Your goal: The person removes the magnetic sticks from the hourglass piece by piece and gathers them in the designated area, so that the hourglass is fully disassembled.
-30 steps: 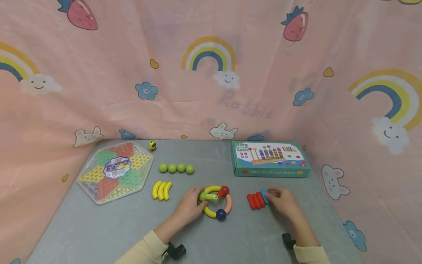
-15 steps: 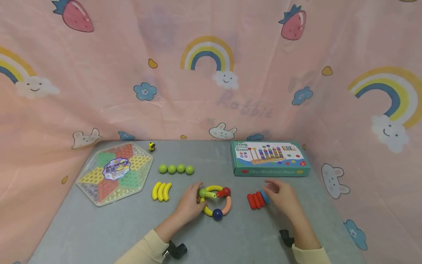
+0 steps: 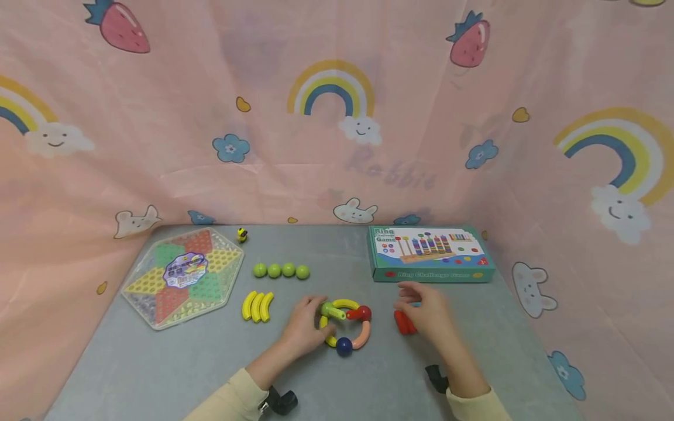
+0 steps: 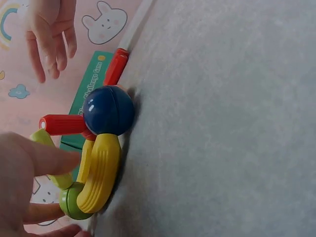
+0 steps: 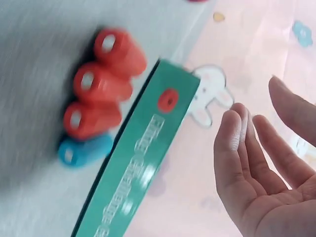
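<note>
In the head view a ring of magnetic sticks and balls lies mid-table: yellow and pink curved sticks, a blue ball (image 3: pixel 344 347), a red ball (image 3: pixel 364 313) and a green ball (image 4: pixel 73 201). Short green and red sticks point inward from it. My left hand (image 3: pixel 304 327) holds the ring's left side, thumb and fingers around the green ball and a yellow curved stick (image 4: pixel 101 173). Over a row of three red sticks (image 5: pixel 102 83) and one blue stick (image 5: pixel 85 150) hovers my right hand (image 3: pixel 429 313), fingers loosely bent, nothing in it.
Yellow curved sticks (image 3: pixel 258 306) and a row of green balls (image 3: pixel 288 269) lie left of the ring. Behind them are a hexagonal Chinese checkers board (image 3: pixel 181 278) and a small bee figure (image 3: pixel 241 235). A green game box (image 3: pixel 432 254) stands back right.
My right hand has come away from the blue stick and moved left over the red sticks. The ring has turned slightly clockwise, its blue ball shifting left, with my left hand still at it.
</note>
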A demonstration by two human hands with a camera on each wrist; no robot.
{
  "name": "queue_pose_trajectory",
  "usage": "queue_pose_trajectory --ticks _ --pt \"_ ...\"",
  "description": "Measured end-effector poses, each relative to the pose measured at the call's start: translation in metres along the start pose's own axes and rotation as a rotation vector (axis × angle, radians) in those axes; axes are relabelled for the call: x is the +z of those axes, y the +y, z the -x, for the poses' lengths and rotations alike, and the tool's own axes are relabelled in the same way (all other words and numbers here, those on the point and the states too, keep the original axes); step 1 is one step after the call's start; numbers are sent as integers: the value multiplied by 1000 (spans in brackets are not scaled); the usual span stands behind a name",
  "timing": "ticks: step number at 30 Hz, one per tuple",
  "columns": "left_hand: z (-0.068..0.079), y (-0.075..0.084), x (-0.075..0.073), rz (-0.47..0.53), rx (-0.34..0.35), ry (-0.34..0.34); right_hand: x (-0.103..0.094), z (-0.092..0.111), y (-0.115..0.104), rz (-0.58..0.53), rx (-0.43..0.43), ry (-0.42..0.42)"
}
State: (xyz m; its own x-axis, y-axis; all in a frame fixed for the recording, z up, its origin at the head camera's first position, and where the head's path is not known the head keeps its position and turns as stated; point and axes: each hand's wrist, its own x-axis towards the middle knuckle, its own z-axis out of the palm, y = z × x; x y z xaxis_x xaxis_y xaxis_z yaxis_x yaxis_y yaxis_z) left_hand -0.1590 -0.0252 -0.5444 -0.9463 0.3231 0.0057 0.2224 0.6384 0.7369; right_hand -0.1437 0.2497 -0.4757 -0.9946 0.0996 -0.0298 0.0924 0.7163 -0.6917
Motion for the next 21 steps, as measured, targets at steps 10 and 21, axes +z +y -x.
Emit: queue_pose_trajectory --ticks 10,21 --pt "-2 -4 1 -2 32 -42 45 -1 -25 -35 -78 -152" --pt "5 -1 -4 97 35 -147 66 -1 -29 46 -170 -228"
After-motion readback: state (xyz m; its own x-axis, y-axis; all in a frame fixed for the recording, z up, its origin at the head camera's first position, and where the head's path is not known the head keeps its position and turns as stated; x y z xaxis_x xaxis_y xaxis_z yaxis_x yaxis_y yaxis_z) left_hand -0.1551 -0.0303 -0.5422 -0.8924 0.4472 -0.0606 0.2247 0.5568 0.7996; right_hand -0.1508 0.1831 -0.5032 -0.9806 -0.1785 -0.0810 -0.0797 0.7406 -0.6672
